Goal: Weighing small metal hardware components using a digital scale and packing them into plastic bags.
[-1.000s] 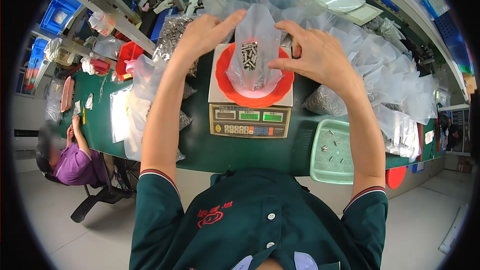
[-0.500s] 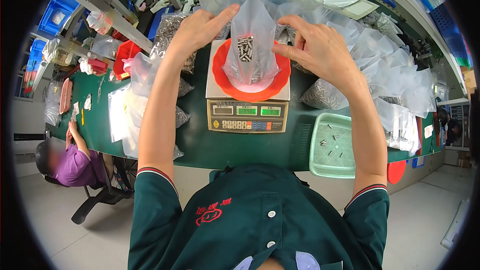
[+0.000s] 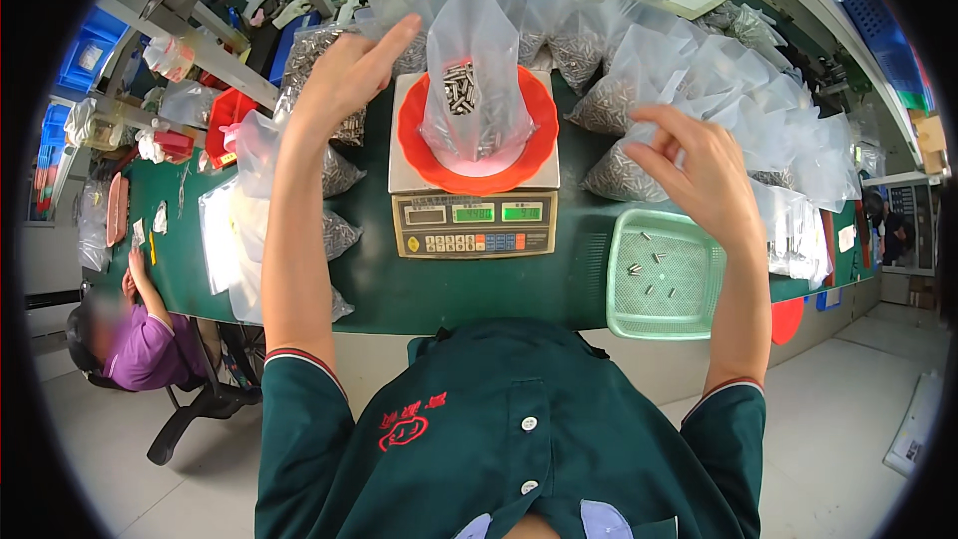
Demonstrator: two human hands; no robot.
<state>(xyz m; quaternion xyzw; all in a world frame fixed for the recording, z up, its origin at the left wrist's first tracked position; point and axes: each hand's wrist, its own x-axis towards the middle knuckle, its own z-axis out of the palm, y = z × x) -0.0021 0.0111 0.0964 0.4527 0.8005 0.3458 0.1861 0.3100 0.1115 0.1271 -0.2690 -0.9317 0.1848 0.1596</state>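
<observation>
Landmark: the weighing scale sits in the middle of my green worktop, and I place everything else from it.
Bag on scale: a clear plastic bag part-filled with small metal pins stands upright in the orange dish on the scale's platform, mouth open at the top.
Left hand: my left hand hovers just left of the bag, fingers spread wide, holding nothing; I cannot tell whether a fingertip brushes the plastic.
Right hand: my right hand is to the right of the scale, above the green tray, fingers loosely open and empty.
Around: filled bags of pins lie heaped behind and right of the scale; a few loose pins lie in the tray.
Risk: I judge the bag stands unsupported, so it could slump and spill pins off the dish; a stray touch from my left hand would also disturb the reading.
</observation>
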